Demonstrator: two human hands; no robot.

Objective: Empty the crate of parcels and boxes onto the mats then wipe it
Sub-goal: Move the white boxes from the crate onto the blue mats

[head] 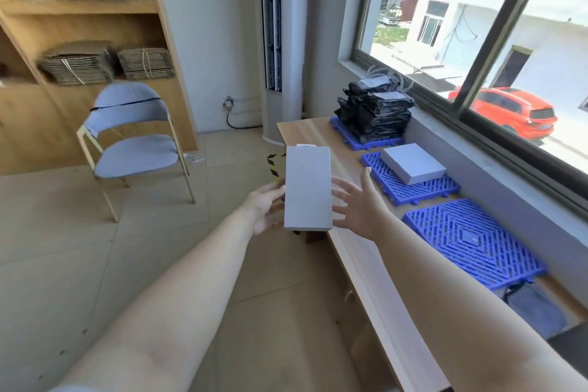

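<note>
My left hand (265, 208) holds a flat grey box (308, 188) upright by its left edge, in the air just left of the wooden bench. My right hand (361, 205) is spread beside the box's right edge, fingers straight, barely touching it. Three blue slatted mats lie along the bench: the far mat (343, 134) carries a pile of black parcels (374, 113), the middle mat (410, 189) holds one grey box (413, 163), and the near mat (471, 242) is bare. The crate is out of view.
The long wooden bench (321, 140) runs under a window on the right. A blue chair (133, 140) stands on the tiled floor to the left, before wooden shelves (79, 6) with bundled cardboard. A dark bag (534, 309) lies past the near mat.
</note>
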